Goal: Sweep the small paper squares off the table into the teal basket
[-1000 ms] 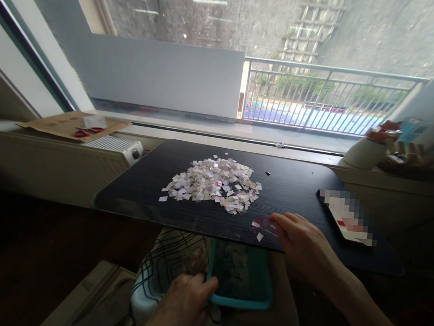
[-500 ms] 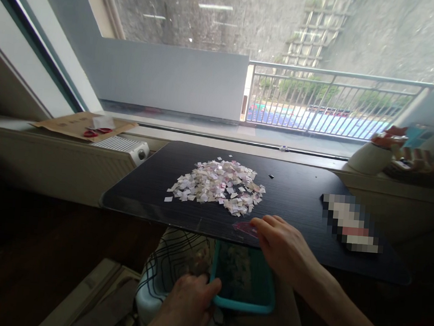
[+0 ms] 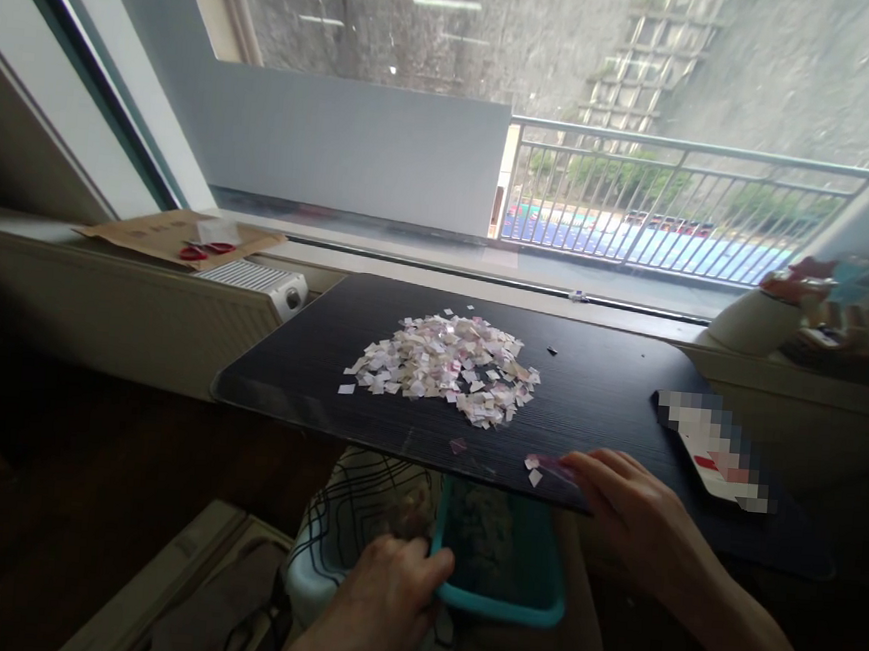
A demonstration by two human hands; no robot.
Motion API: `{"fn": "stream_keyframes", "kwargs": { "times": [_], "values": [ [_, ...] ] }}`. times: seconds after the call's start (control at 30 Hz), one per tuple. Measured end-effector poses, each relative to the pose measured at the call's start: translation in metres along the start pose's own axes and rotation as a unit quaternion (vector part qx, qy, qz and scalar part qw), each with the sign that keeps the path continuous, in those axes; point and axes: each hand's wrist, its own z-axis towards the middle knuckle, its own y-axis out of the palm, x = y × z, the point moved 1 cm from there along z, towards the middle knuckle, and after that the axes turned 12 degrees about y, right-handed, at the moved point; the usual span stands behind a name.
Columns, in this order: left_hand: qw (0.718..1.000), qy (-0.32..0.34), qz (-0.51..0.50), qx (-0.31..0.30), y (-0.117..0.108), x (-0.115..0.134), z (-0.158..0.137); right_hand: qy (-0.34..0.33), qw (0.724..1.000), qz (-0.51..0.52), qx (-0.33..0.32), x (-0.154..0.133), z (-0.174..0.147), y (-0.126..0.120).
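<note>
My left hand [image 3: 397, 588] is closed on the left rim of a teal plastic bin [image 3: 502, 609] below the table's front edge. White and pale bits lie in the dim inside of the bin. Between the fingers of my right hand [image 3: 628, 491] is a thin, see-through pink plastic piece [image 3: 560, 466], held low at the table's near edge; its exact kind is unclear. A few small paper squares [image 3: 534, 477] lie by its tip. Farther in, a heap of small white and pinkish paper squares [image 3: 432, 355] spreads over the dark table [image 3: 602, 389].
A partly blurred, flat dark-and-white object [image 3: 717, 458] lies on the table's right side. Red-handled scissors [image 3: 207, 249] rest on brown paper [image 3: 130, 231] at the left sill. A pale pot [image 3: 751, 320] stands right. Beside the bin is a light-blue container [image 3: 309, 576] with a black-lined liner.
My right hand has moved right along the table edge with the pink piece. Some paper squares now show at its tip, and a small pinkish bit shows left of them. My left hand keeps its hold.
</note>
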Motion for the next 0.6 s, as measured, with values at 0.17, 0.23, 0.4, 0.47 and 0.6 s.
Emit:
{"fn": "stream_keyframes", "kwargs": {
  "times": [0.17,0.23,0.4,0.47,0.6],
  "values": [
    [1.0,0.009,-0.004,-0.003,-0.003,0.004,0.003,0.005,0.998,0.053,-0.014,-0.012,-0.025,0.001],
    [1.0,0.007,-0.001,-0.004,-0.003,0.005,0.004,0.019,0.998,0.057,0.0,-0.015,-0.024,0.001],
    [1.0,0.009,0.004,-0.002,0.0,0.004,0.004,0.021,0.998,0.051,0.012,-0.037,0.009,0.015],
    [1.0,0.009,0.002,-0.001,0.0,0.003,0.005,0.028,0.999,0.031,0.002,-0.05,0.025,0.022],
    [1.0,0.016,0.001,0.002,0.002,0.003,0.004,0.025,0.999,0.023,-0.03,-0.078,0.032,0.034]
  ]
}}
